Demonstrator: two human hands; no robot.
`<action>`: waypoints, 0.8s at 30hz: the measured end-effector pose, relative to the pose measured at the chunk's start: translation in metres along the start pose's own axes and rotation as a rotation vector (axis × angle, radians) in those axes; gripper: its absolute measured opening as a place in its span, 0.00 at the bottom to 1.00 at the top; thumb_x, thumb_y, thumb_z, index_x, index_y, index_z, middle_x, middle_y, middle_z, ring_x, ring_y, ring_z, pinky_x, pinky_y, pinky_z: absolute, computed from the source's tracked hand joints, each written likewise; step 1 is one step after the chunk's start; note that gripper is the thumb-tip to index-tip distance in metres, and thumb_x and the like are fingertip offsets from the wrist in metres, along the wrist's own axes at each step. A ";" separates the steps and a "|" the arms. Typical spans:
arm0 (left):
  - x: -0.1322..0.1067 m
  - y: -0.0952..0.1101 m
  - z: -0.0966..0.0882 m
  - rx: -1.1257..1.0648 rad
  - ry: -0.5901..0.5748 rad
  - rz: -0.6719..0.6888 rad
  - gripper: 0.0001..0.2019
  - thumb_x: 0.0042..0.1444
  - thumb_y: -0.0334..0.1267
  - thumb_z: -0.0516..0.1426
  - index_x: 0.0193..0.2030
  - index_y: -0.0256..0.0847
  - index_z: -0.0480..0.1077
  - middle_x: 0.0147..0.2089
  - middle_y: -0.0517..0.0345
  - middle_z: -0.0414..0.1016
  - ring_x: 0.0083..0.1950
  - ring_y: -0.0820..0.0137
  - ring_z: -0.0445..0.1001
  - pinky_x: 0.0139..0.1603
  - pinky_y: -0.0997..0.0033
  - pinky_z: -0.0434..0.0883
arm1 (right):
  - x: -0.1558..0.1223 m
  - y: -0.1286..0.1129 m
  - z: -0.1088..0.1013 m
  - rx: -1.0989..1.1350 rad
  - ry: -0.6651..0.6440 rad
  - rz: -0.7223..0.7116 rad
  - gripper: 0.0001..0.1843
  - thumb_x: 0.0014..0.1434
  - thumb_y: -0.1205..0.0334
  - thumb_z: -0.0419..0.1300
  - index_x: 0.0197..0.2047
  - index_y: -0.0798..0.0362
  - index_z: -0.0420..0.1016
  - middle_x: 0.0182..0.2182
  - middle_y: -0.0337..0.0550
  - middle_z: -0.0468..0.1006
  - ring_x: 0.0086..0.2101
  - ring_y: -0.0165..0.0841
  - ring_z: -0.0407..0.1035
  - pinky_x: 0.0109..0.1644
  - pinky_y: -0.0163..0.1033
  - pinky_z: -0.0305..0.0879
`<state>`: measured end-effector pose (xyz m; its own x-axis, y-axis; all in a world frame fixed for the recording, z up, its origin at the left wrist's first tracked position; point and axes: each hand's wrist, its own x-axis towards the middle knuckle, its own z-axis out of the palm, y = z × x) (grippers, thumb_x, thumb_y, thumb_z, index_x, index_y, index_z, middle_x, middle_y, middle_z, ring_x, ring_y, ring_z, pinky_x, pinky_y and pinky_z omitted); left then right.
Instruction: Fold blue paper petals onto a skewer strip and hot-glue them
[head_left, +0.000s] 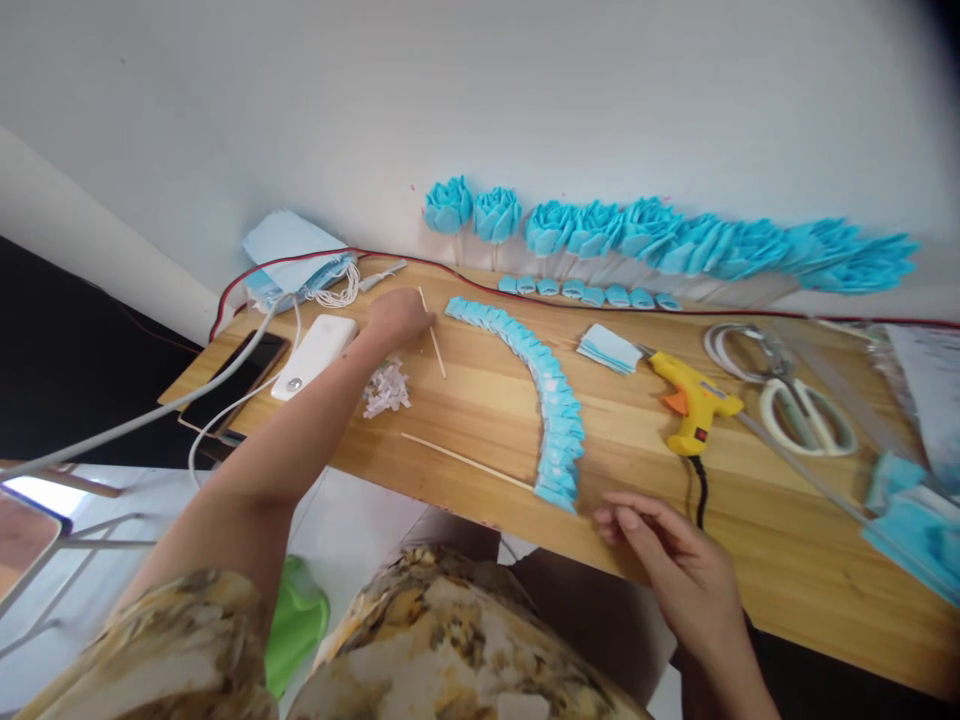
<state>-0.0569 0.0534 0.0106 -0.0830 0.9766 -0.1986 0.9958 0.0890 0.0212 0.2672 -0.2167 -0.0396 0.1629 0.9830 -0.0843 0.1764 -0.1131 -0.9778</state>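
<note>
My left hand (pixel 401 316) reaches across the table with its fingertips closed on a thin wooden stick (pixel 438 356); the undersides of those fingers are hidden. A curved row of overlapping light-blue folded fabric pieces (pixel 546 385) lies to its right. The lower end of this strip meets the tip of another thin stick (pixel 465 460). Beside that end, over the table's front edge, is my right hand (pixel 667 565), fingers loosely curved and nothing visible in them. White paper scraps (pixel 387 388) are heaped just below my left wrist.
Several blue fabric flowers on sticks (pixel 550 228) lean on the wall, with small blue rolls (pixel 574 289) before them. A yellow glue gun (pixel 694 400), scissors (pixel 806 415), folded blue-white pieces (pixel 609 349), a white power bank (pixel 315 357), a phone (pixel 236 382) and face masks (pixel 296 250) lie around.
</note>
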 end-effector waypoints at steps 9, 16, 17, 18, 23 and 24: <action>0.020 -0.005 -0.001 -0.042 -0.047 0.044 0.21 0.56 0.49 0.58 0.48 0.36 0.80 0.46 0.39 0.81 0.49 0.50 0.78 0.47 0.63 0.72 | -0.001 -0.002 -0.002 -0.033 -0.009 -0.012 0.18 0.58 0.44 0.67 0.39 0.51 0.86 0.29 0.47 0.85 0.28 0.36 0.81 0.35 0.37 0.81; 0.025 -0.005 -0.002 -0.029 0.004 0.024 0.23 0.55 0.52 0.60 0.49 0.37 0.79 0.51 0.37 0.80 0.54 0.47 0.76 0.50 0.60 0.72 | -0.001 0.000 -0.002 -0.032 -0.021 -0.028 0.17 0.59 0.45 0.67 0.39 0.50 0.85 0.29 0.46 0.85 0.28 0.34 0.80 0.36 0.34 0.79; 0.027 -0.003 -0.002 -0.026 0.001 0.026 0.22 0.54 0.50 0.60 0.50 0.37 0.79 0.51 0.37 0.80 0.53 0.48 0.76 0.50 0.61 0.72 | -0.001 -0.001 -0.002 -0.035 -0.019 -0.025 0.17 0.59 0.45 0.67 0.39 0.50 0.85 0.29 0.46 0.85 0.28 0.34 0.80 0.35 0.34 0.79; 0.028 -0.002 -0.002 -0.026 -0.003 0.029 0.22 0.53 0.48 0.61 0.50 0.37 0.79 0.51 0.37 0.80 0.53 0.48 0.77 0.49 0.61 0.72 | 0.000 -0.001 -0.002 -0.039 -0.017 -0.023 0.18 0.59 0.44 0.67 0.39 0.51 0.85 0.29 0.46 0.85 0.28 0.35 0.80 0.35 0.35 0.79; 0.036 -0.005 0.002 -0.073 -0.015 0.042 0.24 0.54 0.50 0.58 0.50 0.34 0.79 0.49 0.35 0.80 0.51 0.49 0.78 0.47 0.63 0.72 | 0.000 -0.004 -0.002 -0.074 -0.017 -0.027 0.18 0.59 0.44 0.66 0.39 0.51 0.85 0.28 0.46 0.85 0.28 0.34 0.79 0.35 0.35 0.78; 0.038 -0.006 0.003 -0.084 -0.013 0.046 0.25 0.55 0.52 0.58 0.51 0.34 0.78 0.50 0.35 0.80 0.53 0.49 0.77 0.48 0.63 0.72 | 0.000 -0.004 -0.002 -0.076 -0.019 -0.030 0.18 0.59 0.44 0.66 0.39 0.51 0.85 0.28 0.46 0.85 0.28 0.34 0.79 0.36 0.35 0.78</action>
<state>-0.0663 0.0894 -0.0001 -0.0362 0.9773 -0.2086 0.9917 0.0608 0.1130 0.2689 -0.2166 -0.0356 0.1375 0.9887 -0.0591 0.2546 -0.0930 -0.9626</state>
